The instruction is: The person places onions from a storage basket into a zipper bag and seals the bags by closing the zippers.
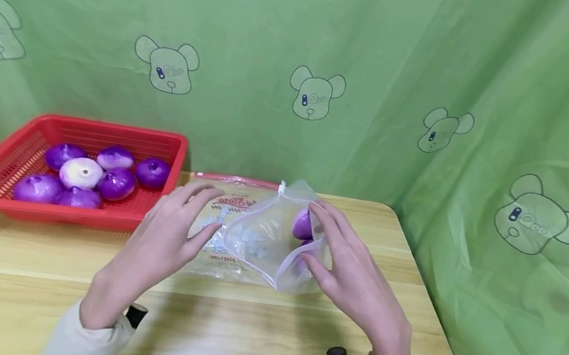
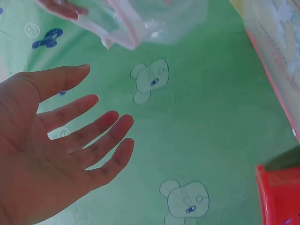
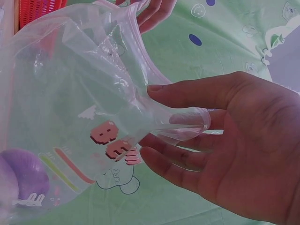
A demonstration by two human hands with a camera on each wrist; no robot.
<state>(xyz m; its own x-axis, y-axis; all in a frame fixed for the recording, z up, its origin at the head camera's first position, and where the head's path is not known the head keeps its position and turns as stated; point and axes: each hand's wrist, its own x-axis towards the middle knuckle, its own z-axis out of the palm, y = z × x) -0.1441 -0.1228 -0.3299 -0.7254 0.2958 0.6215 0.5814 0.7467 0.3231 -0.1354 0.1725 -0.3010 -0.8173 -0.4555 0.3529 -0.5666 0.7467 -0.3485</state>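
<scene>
A see-through zip bag (image 1: 264, 224) stands with its mouth spread toward the left hand. Purple onions (image 1: 303, 224) sit inside it at the right, and one onion (image 3: 28, 173) shows through the film in the right wrist view. My right hand (image 1: 355, 270) pinches the bag's edge between thumb and fingers. Just left of the bag's mouth hovers my left hand (image 1: 162, 240), fingers spread and slightly bent, holding nothing. In the left wrist view its palm (image 2: 51, 150) is bare, apart from the bag (image 2: 173, 23).
At the left a red plastic basket (image 1: 178, 161) holds several purple onions and a whitish one (image 1: 81, 173). Under the held bag, a flat printed bag (image 1: 204, 267) with a red top strip lies on the wooden table (image 1: 244, 328). Green curtains (image 1: 258, 20) hang behind and right.
</scene>
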